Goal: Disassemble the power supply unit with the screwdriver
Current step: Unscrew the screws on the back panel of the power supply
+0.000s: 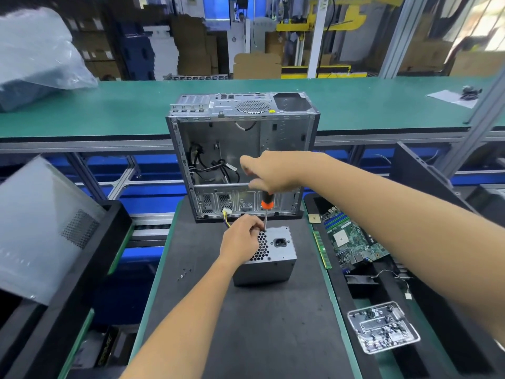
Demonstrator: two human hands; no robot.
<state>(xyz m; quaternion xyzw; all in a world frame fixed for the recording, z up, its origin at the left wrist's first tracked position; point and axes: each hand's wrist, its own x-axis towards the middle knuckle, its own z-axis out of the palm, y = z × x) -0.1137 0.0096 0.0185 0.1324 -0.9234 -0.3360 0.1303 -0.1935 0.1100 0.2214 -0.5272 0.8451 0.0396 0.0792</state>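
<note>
Dark mat (259, 324) covers the near desk (147, 302), green edging on both sides. A few loose screws (183, 273) lie on the mat left of centre. Right of the mat, a metal bracket part (382, 326) sits nearest, then a green motherboard (352, 239) with a RAM stick (322, 250) along its left edge.

Power supply unit (269, 257) sits mid-mat, grille and power socket face up, yellow wires trailing off its far left corner. Left hand (241, 240) rests on the unit's left top edge, fingers curled down beside the screwdriver shaft — steadying the unit, nothing clearly gripped in it. Right hand (269, 170) is closed around the top of the screwdriver (266, 209), orange-and-black handle showing below the fist, shaft roughly upright, tip down at the unit's far left corner next to the grille.

Just behind the unit — an open computer case (243, 154), gutted, some black cables left inside. On the left, a grey side panel (41, 228) leans in a black bin. Farther back, a long green desk (109, 105) with a plastic bag (35, 56) at its left end; cardboard boxes and yellow machinery beyond, blurred.
</note>
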